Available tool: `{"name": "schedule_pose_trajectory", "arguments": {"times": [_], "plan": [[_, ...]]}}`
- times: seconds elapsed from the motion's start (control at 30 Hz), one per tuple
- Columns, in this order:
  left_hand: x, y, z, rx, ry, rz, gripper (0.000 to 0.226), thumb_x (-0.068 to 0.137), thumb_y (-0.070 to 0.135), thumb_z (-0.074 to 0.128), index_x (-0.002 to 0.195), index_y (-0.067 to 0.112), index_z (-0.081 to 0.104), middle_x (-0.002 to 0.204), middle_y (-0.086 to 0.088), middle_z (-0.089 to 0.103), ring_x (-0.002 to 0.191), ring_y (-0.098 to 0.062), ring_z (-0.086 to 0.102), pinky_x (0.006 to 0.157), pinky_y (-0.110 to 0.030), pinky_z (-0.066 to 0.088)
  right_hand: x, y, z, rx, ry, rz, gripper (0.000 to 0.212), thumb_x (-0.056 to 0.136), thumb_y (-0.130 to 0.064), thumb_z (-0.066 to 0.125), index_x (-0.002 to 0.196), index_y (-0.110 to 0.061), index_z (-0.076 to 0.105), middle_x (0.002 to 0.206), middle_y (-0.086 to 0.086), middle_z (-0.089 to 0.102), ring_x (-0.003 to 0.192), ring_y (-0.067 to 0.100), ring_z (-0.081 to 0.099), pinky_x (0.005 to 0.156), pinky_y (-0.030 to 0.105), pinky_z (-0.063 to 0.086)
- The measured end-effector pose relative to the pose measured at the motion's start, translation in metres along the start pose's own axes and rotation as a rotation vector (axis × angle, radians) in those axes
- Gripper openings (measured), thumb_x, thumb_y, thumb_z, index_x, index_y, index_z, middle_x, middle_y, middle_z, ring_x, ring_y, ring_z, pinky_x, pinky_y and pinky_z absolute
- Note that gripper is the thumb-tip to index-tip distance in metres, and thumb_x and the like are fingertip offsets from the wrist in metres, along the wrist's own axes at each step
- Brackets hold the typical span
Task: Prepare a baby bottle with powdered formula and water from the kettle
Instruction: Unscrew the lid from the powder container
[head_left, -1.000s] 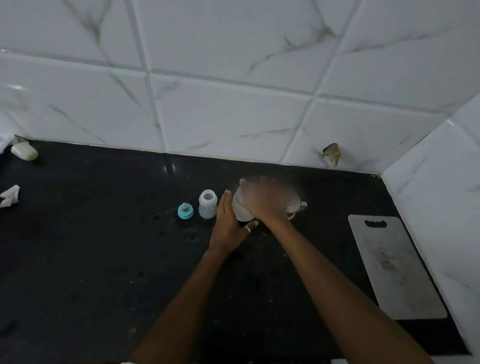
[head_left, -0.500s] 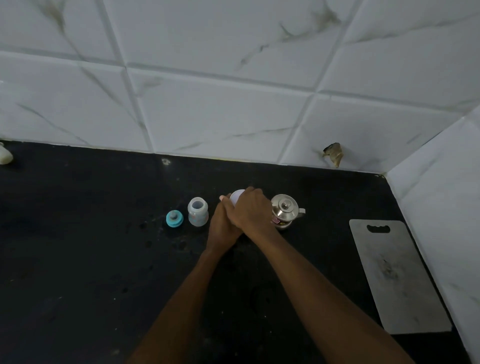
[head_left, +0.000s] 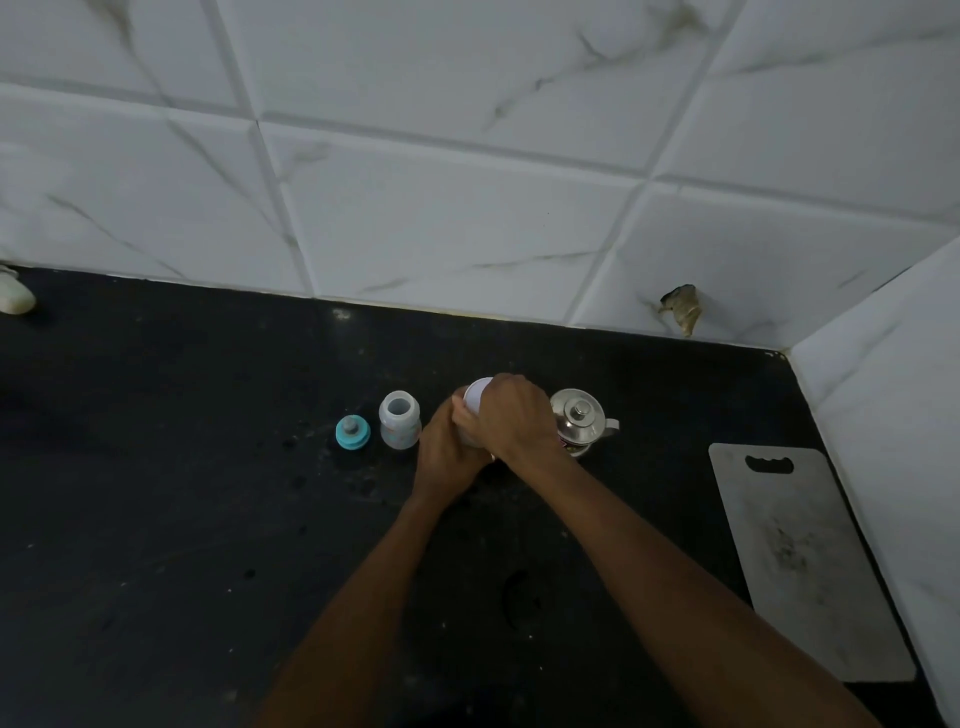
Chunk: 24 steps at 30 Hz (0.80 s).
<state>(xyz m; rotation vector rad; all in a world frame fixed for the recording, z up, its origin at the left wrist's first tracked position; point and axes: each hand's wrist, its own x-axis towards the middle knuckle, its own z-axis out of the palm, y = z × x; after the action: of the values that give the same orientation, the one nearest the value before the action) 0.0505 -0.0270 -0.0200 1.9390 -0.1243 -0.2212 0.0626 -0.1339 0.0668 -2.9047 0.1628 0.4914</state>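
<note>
White lid of the formula tub (head_left: 475, 397) sits under my right hand (head_left: 511, 418), my left hand (head_left: 447, 449) gripping its side; baby bottle (head_left: 399, 420) stands open, seemingly empty, its teal teat cap (head_left: 352, 432) beside; kettle (head_left: 577, 420) untouched; scooping and pouring remain.

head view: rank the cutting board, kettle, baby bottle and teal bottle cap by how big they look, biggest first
1. cutting board, by far the largest, though it also lies nearer the camera
2. kettle, partly hidden by the right hand
3. baby bottle, only a little smaller than the kettle
4. teal bottle cap, smallest
</note>
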Motion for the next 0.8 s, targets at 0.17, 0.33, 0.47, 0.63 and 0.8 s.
{"name": "schedule_pose_trajectory", "arguments": {"times": [0.17,0.33,0.47,0.63,0.8], "plan": [[0.0,-0.001,0.003,-0.019,0.007,-0.002,0.067,0.076,0.023,0.086,0.137,0.014,0.059,0.127,0.012,0.063,0.121,-0.002,0.062,0.092,-0.003,0.043,0.003,0.0,-0.008,-0.059,-0.031,-0.088,0.036,0.102,-0.033,0.05,0.105,-0.003,0.068,0.105,0.013,0.069,0.103,0.029,0.066,0.091,0.04,0.05],[-0.002,0.001,-0.002,-0.046,0.003,0.073,0.075,0.076,0.021,0.086,0.144,0.017,0.055,0.141,0.002,0.064,0.132,-0.008,0.059,0.109,-0.029,0.048,0.003,0.019,-0.007,-0.237,0.078,-0.221,0.066,0.096,-0.06,0.049,0.128,-0.003,0.056,0.119,0.015,0.065,0.101,0.028,0.066,0.077,0.033,0.047],[-0.003,0.007,-0.005,0.032,0.013,0.054,0.077,0.077,0.006,0.084,0.145,0.023,0.052,0.135,-0.001,0.066,0.124,-0.015,0.063,0.105,-0.035,0.052,0.005,0.025,-0.018,-0.297,0.001,-0.32,0.073,0.095,-0.061,0.051,0.141,-0.006,0.042,0.131,0.018,0.055,0.112,0.034,0.06,0.086,0.04,0.05],[-0.001,0.009,-0.006,0.07,-0.01,0.004,0.061,0.078,0.001,0.08,0.132,0.018,0.057,0.117,-0.008,0.071,0.109,-0.025,0.068,0.094,-0.039,0.057,0.009,0.012,-0.035,-0.287,-0.27,-0.34,0.08,0.091,-0.031,0.072,0.157,-0.018,0.027,0.154,0.012,0.034,0.135,0.04,0.04,0.102,0.048,0.046],[-0.001,0.003,-0.004,0.101,-0.046,0.007,0.071,0.08,0.018,0.085,0.142,0.011,0.052,0.137,-0.009,0.064,0.129,-0.026,0.061,0.107,-0.047,0.051,-0.003,0.009,-0.036,-0.215,-0.232,-0.301,0.083,0.091,-0.034,0.072,0.159,-0.023,0.025,0.165,0.011,0.022,0.145,0.043,0.03,0.112,0.054,0.04]]}}
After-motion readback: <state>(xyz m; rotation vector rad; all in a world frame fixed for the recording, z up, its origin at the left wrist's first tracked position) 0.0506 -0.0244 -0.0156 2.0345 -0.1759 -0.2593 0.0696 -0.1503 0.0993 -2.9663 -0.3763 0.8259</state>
